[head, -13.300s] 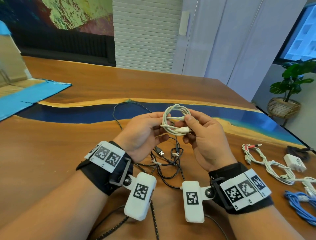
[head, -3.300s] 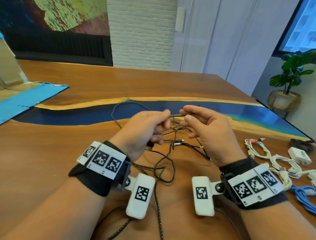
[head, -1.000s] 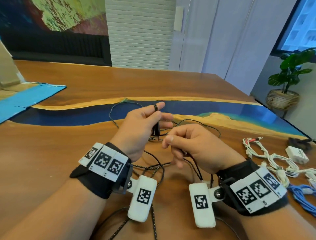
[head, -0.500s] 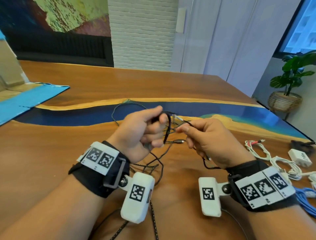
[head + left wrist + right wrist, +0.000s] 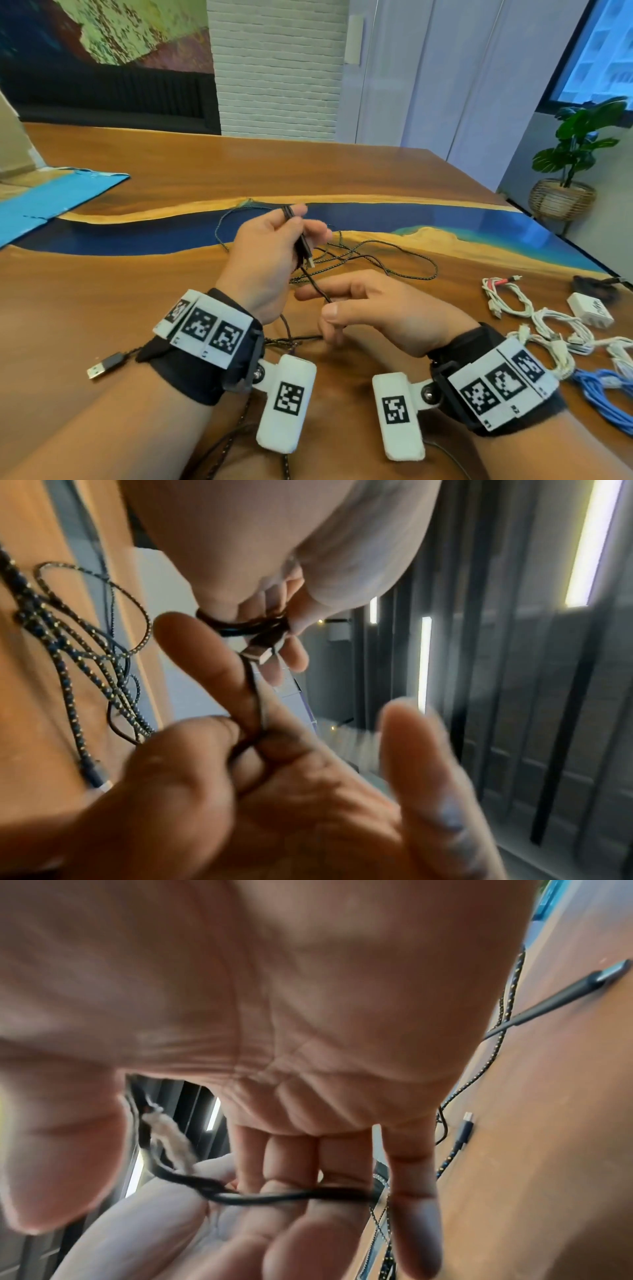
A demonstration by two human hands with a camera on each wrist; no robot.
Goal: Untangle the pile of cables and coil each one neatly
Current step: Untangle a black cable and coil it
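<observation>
- The left hand [image 5: 270,253] pinches turns of a thin black cable [image 5: 313,284] round its fingertip, with the USB plug [image 5: 307,255] dangling below.
- The right hand [image 5: 373,310], just under the left hand, has the same cable running between its half-curled fingers.
- Risk: the strand leads into the braided cable [image 5: 376,255] lying on the desk [image 5: 120,294] beyond the left hand; pulling could tighten a snag.
- The loose plug may catch, or the turns slip off.

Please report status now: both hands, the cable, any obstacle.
Left hand grips black cable coil. Right hand guides the strand. Braided cable tangled beneath.
</observation>
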